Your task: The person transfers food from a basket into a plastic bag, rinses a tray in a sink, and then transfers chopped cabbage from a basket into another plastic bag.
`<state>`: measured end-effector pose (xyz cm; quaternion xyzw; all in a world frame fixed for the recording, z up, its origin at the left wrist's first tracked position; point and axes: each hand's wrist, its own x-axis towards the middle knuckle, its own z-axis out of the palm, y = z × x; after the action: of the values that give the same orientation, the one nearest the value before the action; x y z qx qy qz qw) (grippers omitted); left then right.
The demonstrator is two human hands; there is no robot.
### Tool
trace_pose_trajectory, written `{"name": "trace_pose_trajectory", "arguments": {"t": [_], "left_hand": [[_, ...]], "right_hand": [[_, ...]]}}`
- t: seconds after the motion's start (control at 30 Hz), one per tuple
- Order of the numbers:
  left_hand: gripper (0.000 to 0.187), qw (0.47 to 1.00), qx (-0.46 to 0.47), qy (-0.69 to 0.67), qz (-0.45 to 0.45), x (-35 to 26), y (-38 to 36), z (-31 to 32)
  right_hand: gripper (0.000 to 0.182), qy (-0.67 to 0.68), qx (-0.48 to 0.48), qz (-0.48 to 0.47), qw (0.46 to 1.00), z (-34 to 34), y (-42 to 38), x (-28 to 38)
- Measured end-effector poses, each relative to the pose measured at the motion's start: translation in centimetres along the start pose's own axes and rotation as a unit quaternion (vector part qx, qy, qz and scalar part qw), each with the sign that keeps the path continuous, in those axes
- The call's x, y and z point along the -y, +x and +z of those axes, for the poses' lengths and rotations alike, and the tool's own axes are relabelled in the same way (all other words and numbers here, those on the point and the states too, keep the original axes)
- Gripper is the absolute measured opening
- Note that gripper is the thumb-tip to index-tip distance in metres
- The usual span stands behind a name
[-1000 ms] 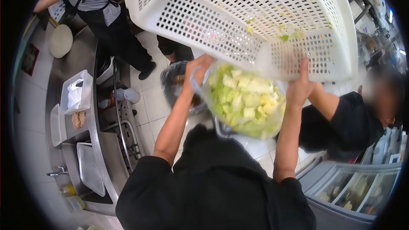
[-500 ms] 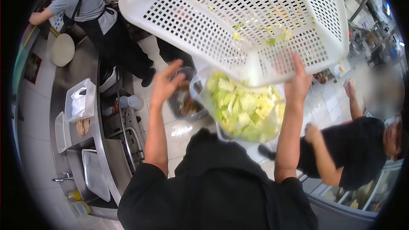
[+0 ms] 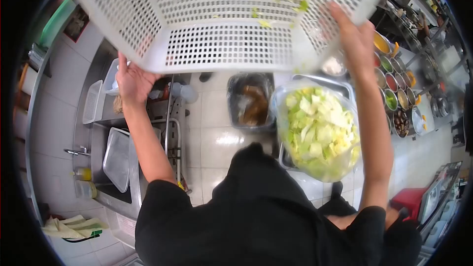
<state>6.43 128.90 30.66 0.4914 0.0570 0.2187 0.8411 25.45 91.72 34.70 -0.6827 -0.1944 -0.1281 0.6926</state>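
A white perforated plastic basket point(image 3: 231, 44) is held up in front of me, tilted so that its inside faces me. A few lettuce scraps point(image 3: 303, 6) cling to that inside. My left hand point(image 3: 133, 83) grips the lower left corner, its fingers partly hidden behind the wall. On the right side, my right hand point(image 3: 355, 44) is closed over the edge, thumb on the inside. Below the basket, near my right forearm, a clear plastic bag point(image 3: 340, 167) holds a heap of chopped lettuce point(image 3: 318, 123).
A bin with a dark liner point(image 3: 250, 101) stands on the tiled floor, brown material inside. On the left are a steel sink counter point(image 3: 101, 138) with a metal tray point(image 3: 117, 160). Round containers of ingredients point(image 3: 391, 83) stand at right. Another person is partly visible behind my right arm.
My left hand has gone from free and apart to gripping the basket's left corner. The basket has shifted left and levelled out. My view has turned, and the bag appears further right.
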Motion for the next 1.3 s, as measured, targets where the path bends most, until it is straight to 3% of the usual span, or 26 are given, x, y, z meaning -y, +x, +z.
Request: {"name": "trace_pose_trajectory", "arguments": {"t": [0.03, 0.1, 0.17, 0.2, 0.27, 0.3, 0.33, 0.37, 0.47, 0.57, 0.7, 0.83, 0.87, 1.0, 1.1, 1.17, 1.3], "left_hand": [[0.081, 1.000, -0.011, 0.014, -0.010, 0.8, -0.3, -1.1], [0.081, 0.989, 0.060, -0.031, -0.130, 1.9, 0.1, -5.9], [0.086, 0.975, 0.069, -0.057, -0.201, 4.9, 0.2, -10.2], [0.087, 0.965, 0.021, -0.081, -0.250, 5.8, -0.1, -10.5], [0.091, 0.924, -0.075, -0.164, -0.338, 8.5, -0.1, -13.4], [0.090, 0.915, -0.096, -0.170, -0.353, 10.0, 0.1, -15.8], [0.089, 0.907, -0.119, -0.173, -0.365, 11.3, 0.4, -17.7], [0.088, 0.901, -0.141, -0.172, -0.372, 12.5, 0.6, -19.8], [0.087, 0.887, -0.193, -0.166, -0.384, 16.0, 1.9, -24.9], [0.085, 0.879, -0.234, -0.155, -0.385, 20.4, 4.4, -29.2], [0.084, 0.880, -0.286, -0.121, -0.359, 27.9, 9.0, -33.2], [0.084, 0.868, -0.355, -0.066, -0.341, 35.9, 10.3, -36.2], [0.084, 0.863, -0.374, -0.039, -0.338, 37.7, 9.9, -36.8], [0.085, 0.823, -0.433, 0.141, -0.341, 42.6, 6.5, -38.7], [0.084, 0.799, -0.401, 0.253, -0.369, 43.9, 6.0, -38.0], [0.082, 0.788, -0.354, 0.322, -0.387, 43.7, 6.7, -36.6], [0.076, 0.877, -0.294, 0.178, -0.337, 43.1, 8.3, -35.4]], "right_hand": [[0.032, -0.063, 0.020, -0.005, 0.998, 1.4, 0.8, -0.5], [0.033, -0.044, 0.070, -0.035, 0.996, 4.6, 1.6, -2.6], [0.029, 0.033, 0.089, -0.108, 0.990, 7.8, 2.1, -5.4], [0.029, 0.014, 0.115, -0.118, 0.986, 8.7, 2.1, -6.6], [0.031, -0.069, 0.148, -0.250, 0.954, 10.3, 2.4, -8.4], [0.034, -0.129, 0.158, -0.367, 0.907, 11.2, 2.6, -9.1], [0.045, -0.079, 0.233, -0.363, 0.899, 11.5, 3.0, -10.0], [0.050, -0.114, 0.263, -0.394, 0.873, 12.1, 2.9, -10.7], [0.054, -0.212, 0.317, -0.467, 0.798, 13.3, 2.3, -12.8], [0.056, -0.257, 0.362, -0.476, 0.759, 14.1, 1.1, -14.1], [0.060, -0.463, 0.414, -0.383, 0.684, 12.9, 0.6, -13.4], [0.058, -0.499, 0.277, -0.213, 0.793, 7.4, -1.2, -11.3], [0.047, -0.521, 0.228, -0.167, 0.805, 5.6, -2.0, -10.8], [0.018, -0.614, 0.088, -0.031, 0.784, -1.2, -6.6, -8.2], [0.017, -0.680, 0.023, 0.024, 0.732, -3.4, -10.3, -5.9], [0.018, -0.657, -0.035, 0.069, 0.750, -4.1, -11.9, -4.1], [0.020, -0.636, -0.111, 0.089, 0.758, -5.4, -13.5, -1.7]]}}
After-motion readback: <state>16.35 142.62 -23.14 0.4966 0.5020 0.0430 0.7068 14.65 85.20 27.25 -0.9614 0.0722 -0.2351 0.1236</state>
